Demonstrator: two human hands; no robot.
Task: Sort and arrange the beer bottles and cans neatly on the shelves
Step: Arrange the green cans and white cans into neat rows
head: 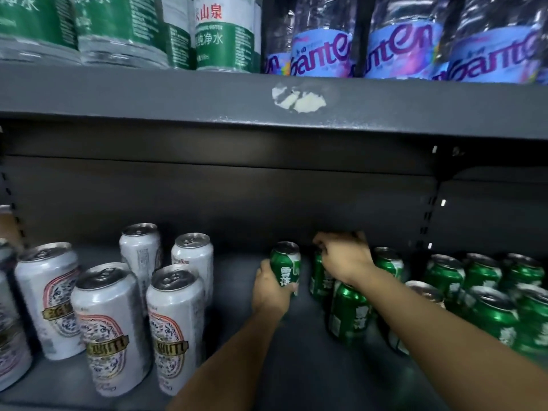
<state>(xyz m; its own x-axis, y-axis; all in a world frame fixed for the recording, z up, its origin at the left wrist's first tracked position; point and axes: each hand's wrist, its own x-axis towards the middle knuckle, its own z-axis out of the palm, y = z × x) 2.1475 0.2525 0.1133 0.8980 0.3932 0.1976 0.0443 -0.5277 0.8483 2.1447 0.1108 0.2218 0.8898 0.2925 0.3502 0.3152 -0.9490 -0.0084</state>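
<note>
On the dark lower shelf (296, 366), my left hand (274, 292) grips a green beer can (287, 266) by its side, upright, near the middle. My right hand (344, 258) reaches deeper and closes from above on the top of another green can (319, 280), which is mostly hidden by the hand. Several more green cans (489, 295) stand grouped at the right, one (348, 314) just under my right wrist. Several tall white cans (111, 324) with red and gold labels stand at the left.
The upper shelf edge (267, 96) runs across above, bearing green-labelled water bottles (222, 34) at the left and blue-labelled water packs (400, 48) at the right. Bare shelf floor lies between the white and green can groups. A slotted upright (430, 209) stands at the back right.
</note>
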